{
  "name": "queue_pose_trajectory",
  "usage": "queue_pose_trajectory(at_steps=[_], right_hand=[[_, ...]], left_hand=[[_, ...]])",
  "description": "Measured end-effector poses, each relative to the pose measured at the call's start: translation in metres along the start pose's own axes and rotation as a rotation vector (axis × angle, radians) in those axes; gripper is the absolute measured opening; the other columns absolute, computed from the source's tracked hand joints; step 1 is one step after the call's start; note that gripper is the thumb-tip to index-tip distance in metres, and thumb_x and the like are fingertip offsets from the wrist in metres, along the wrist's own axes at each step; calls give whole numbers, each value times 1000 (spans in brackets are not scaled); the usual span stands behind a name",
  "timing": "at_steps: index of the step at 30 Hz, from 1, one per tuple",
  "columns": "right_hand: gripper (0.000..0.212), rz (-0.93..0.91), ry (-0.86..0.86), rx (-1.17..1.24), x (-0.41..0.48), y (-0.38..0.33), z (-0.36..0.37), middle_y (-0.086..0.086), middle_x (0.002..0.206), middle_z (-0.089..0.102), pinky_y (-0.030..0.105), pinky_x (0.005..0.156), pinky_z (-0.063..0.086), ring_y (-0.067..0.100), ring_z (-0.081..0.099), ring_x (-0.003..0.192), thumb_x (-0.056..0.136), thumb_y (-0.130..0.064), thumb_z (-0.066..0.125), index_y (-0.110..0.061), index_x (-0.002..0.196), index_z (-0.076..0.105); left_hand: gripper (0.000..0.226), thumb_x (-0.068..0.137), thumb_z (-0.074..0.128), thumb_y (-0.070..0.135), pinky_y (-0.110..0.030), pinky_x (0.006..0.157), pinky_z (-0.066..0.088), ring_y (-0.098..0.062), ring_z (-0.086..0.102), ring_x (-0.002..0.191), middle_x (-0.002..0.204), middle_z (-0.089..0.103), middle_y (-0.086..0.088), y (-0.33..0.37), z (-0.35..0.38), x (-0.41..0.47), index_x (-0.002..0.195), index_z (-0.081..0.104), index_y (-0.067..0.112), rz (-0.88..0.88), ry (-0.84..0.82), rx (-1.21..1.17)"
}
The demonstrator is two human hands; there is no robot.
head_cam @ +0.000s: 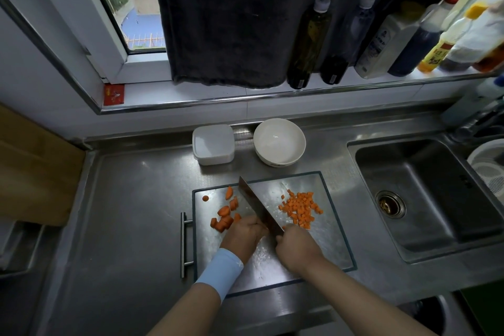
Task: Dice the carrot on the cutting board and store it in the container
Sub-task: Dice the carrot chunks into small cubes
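Steel bench (pixel 131 213), cutting board (pixel 321 248): right grip (pixel 296 244) wraps the knife (pixel 257 206) by its handle; left grip (pixel 241 234) curls beside the blade, contents hidden.

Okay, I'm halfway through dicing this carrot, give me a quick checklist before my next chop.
1. Firm hold on the knife: ok, the right hand grips its handle.
2. Fingertips away from the edge: cannot tell, the left hand is curled right beside the blade and its fingertips are hidden.
3. Diced pile out of the blade's way: ok, it lies to the blade's right.
4. All carrot diced: not ok, carrot chunks remain left of the blade, and a stray round lies at the cutting board corner.
5. Container ready to fill: not ok, its lid looks to be on.
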State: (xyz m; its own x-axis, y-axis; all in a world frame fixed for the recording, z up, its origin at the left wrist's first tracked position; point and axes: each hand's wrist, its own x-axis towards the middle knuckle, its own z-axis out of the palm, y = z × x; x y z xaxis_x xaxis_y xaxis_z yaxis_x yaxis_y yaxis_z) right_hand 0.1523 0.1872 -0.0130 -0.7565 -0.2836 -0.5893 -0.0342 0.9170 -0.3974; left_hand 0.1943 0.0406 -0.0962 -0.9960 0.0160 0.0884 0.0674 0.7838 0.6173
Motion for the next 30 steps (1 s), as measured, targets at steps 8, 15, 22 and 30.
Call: queue_pose_trajectory(at_steps=[8,15,22,30], right_hand=[[21,37,54,79,-2,14,-15,8,112,67,28,78,42,26,63,103,101,-31,50,-15,112,60],[21,-14,95,-42,-23,21,-12,6,112,67,27,73,39,26,65,103,102,-31,46,-17,114,54],[9,-3,70,-85,-24,27,-14,4,108,68,27,68,41,25,66,95,99,-28,50,-21,105,53],[21,2,-19,-76,-7,23,-13,8,116,67,23,77,45,25,65,104,99,-21,54,-13,117,59]], left_hand=[[12,73,77,4,-13,68,50,-11,64,74,86,66,1,1,5,13,79,77,15,37,30,-34],[20,67,83,0,3,82,33,-8,63,74,84,70,3,3,8,11,80,78,15,1,72,9],[19,72,79,1,-9,77,47,-10,67,78,89,70,4,-8,14,10,84,79,16,18,60,22],[21,68,82,-1,-7,74,45,-11,66,73,85,71,1,-3,11,11,81,78,15,27,69,21]])
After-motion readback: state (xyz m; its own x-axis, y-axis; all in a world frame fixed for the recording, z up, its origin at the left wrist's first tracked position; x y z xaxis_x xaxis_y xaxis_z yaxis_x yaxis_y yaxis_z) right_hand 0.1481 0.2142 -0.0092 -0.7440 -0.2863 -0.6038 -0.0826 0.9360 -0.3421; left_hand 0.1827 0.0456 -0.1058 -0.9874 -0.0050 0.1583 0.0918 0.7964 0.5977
